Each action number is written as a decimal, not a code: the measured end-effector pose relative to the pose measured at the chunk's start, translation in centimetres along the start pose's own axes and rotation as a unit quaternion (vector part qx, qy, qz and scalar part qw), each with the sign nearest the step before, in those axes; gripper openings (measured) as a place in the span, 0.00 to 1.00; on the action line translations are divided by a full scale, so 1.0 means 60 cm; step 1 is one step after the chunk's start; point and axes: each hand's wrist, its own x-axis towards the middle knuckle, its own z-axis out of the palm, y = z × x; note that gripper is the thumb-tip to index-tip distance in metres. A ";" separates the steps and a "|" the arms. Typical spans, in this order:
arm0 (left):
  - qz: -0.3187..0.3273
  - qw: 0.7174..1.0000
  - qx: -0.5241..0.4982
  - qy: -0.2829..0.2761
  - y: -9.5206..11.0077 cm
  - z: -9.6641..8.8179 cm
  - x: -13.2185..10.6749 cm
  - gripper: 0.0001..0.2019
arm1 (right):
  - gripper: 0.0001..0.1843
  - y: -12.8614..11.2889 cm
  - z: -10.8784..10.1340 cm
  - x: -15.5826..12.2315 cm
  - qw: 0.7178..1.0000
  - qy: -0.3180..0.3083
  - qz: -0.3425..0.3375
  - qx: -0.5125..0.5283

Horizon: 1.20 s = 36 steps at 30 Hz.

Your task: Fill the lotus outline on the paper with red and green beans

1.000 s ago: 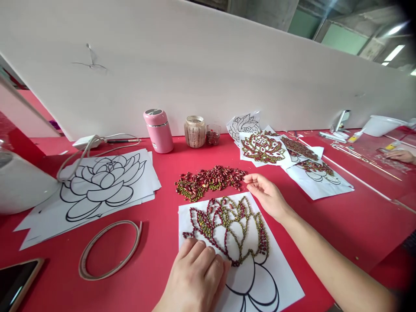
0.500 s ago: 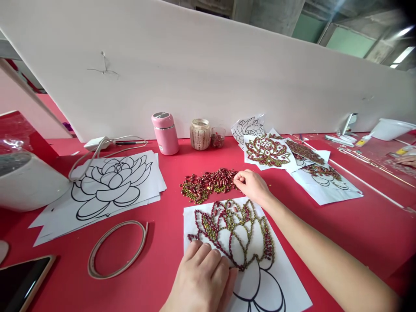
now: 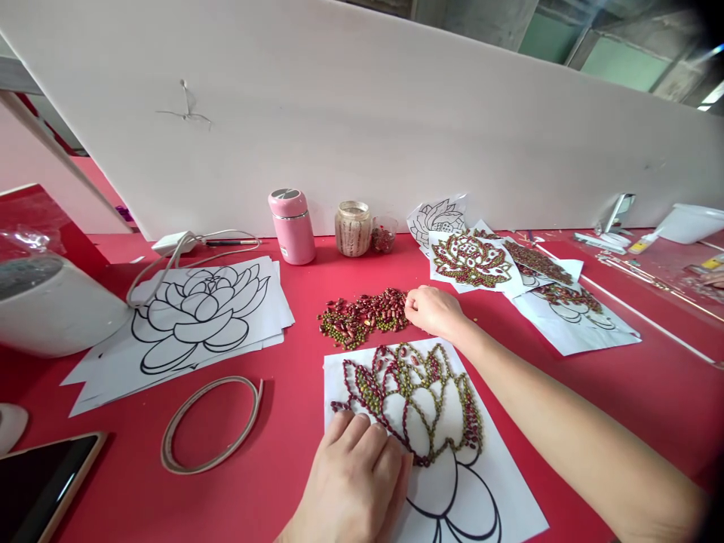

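My right hand (image 3: 434, 310) reaches to the right edge of a loose pile of dark red and green beans (image 3: 367, 315), its fingers pinched together. Whatever lies between those fingertips is hidden. Below it, my left hand (image 3: 356, 479) rests with curled fingers on the left part of a white sheet (image 3: 509, 498) printed with a lotus outline. Its fingertips are out of sight under the knuckles. Red and green beans (image 3: 396, 392) line the sheet's upper petals and fill parts of some; the lower petals show bare black lines.
Printed lotus sheets (image 3: 209, 317) lie at left, near a tape coil (image 3: 212, 426), a phone (image 3: 48, 483) and a white container (image 3: 56, 309). Behind stand a pink flask (image 3: 292, 228), a jar (image 3: 354, 228) and a cup (image 3: 384, 235). Bean-covered pictures (image 3: 472, 260) and another person's hand (image 3: 713, 279) are at right.
The view has shifted slightly, so most things sit a little differently in the picture. My right hand stays pinched at the pile's right edge, a touch closer in; my left hand remains on the sheet.
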 end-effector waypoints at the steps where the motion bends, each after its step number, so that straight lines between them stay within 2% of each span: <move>1: 0.001 1.000 -0.002 0.000 0.000 0.000 0.000 0.09 | 0.09 0.002 0.000 0.001 1.000 -0.004 -0.002 0.015; 5: -0.003 1.000 -0.012 -0.014 0.001 0.000 -0.004 0.07 | 0.08 0.023 -0.004 0.001 0.993 -0.038 -0.007 0.113; 8: -0.020 0.999 -0.017 -0.033 0.000 0.002 -0.004 0.07 | 0.09 0.044 -0.012 -0.013 0.974 -0.074 -0.006 0.214; 13: -0.027 0.998 -0.025 -0.044 -0.006 0.007 -0.001 0.07 | 0.14 0.059 -0.033 -0.055 0.927 -0.122 -0.008 0.353; 18: -0.022 0.998 -0.042 -0.043 -0.008 0.011 -0.004 0.07 | 0.12 0.055 -0.051 -0.101 0.842 -0.150 0.012 0.518; 19: -0.028 0.997 -0.048 -0.050 -0.007 0.012 -0.006 0.07 | 0.11 0.055 -0.053 -0.113 0.836 -0.146 0.011 0.529; 21: -0.039 0.996 -0.058 -0.059 -0.007 0.015 -0.008 0.07 | 0.11 0.054 -0.053 -0.139 0.857 -0.131 -0.004 0.498; 24: -0.045 0.994 -0.071 -0.062 -0.006 0.019 -0.011 0.07 | 0.11 0.054 -0.045 -0.179 0.911 -0.101 -0.035 0.398; 28: -0.048 0.994 -0.074 -0.070 -0.006 0.021 -0.011 0.08 | 0.08 0.056 -0.022 -0.214 0.964 -0.016 -0.096 0.249; 31: -0.049 0.994 -0.064 -0.067 -0.005 0.020 -0.009 0.09 | 0.07 0.058 -0.008 -0.221 0.975 0.020 -0.134 0.176; 36: -0.050 0.995 -0.058 -0.069 -0.005 0.019 -0.009 0.10 | 0.06 0.055 -0.003 -0.221 0.979 0.031 -0.153 0.127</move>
